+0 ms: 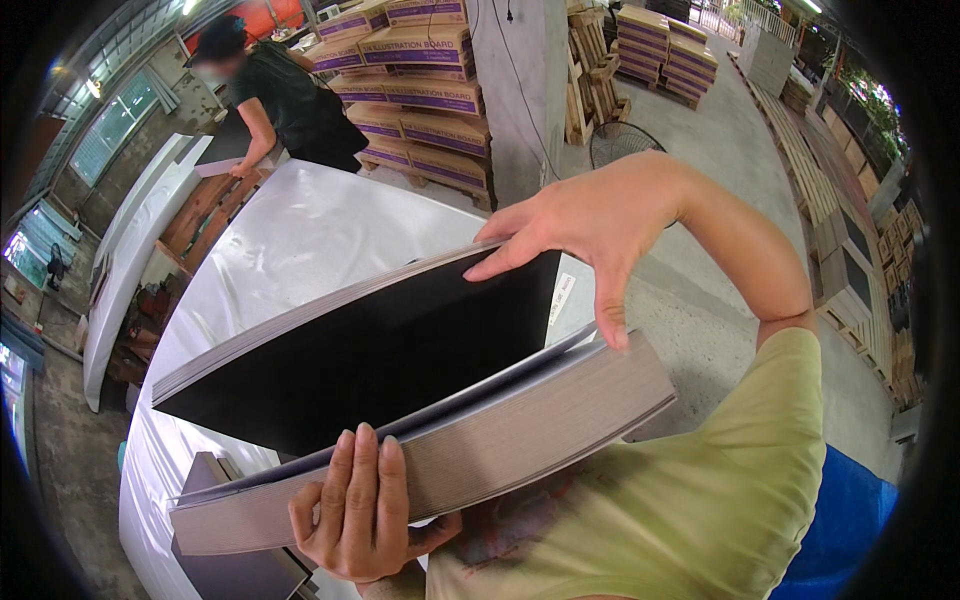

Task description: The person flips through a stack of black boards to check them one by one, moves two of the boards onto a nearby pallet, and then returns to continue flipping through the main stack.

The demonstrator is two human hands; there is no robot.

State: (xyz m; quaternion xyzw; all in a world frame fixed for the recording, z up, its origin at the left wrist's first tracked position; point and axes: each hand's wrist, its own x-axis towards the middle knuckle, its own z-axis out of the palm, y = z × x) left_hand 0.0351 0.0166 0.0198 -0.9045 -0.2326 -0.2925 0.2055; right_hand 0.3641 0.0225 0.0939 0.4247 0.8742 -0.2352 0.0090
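Note:
A thick stack of black-faced boards with grey edges is parted into two portions in front of me. The far portion (350, 350) leans away and shows its black face. Nearer my body, the other portion (540, 430) turns its layered grey edge upward. My left hand (355, 505) is closed round this near portion at its left part, fingers over the edge. Reaching over from the right, my right hand (600, 215) grips the right-hand corner. Its fingers rest on the far portion's top edge and black face, while its thumb presses the near portion's end.
A white-covered table (310, 215) lies under the boards, with more grey boards (235, 575) at lower left. Another person (285, 110) handles a board at the far left. Stacked cartons (420, 100), a concrete pillar (520, 90) and a fan (625, 145) stand beyond.

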